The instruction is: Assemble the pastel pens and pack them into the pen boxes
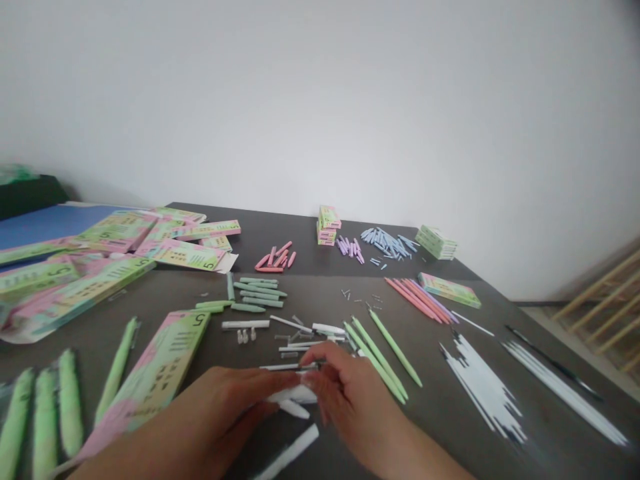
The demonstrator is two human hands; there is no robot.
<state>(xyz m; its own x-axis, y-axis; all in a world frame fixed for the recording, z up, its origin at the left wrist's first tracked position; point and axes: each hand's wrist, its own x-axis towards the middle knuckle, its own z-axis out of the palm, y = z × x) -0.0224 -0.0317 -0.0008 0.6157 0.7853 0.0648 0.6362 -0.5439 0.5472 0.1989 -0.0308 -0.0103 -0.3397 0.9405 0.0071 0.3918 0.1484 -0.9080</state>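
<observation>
Both my hands meet low in the middle of the dark table. My left hand lies with fingers curled over white pen parts. Fingers of my right hand pinch a thin white refill that points left. Another white pen barrel lies between my wrists. Just beyond the hands are loose white barrels, small springs and tips, and green pen barrels to the right.
Pink-green pen boxes and a pile of them lie left. Green pens sit at the lower left. Green caps, pink caps, blue caps, pink barrels and white refills spread across the table.
</observation>
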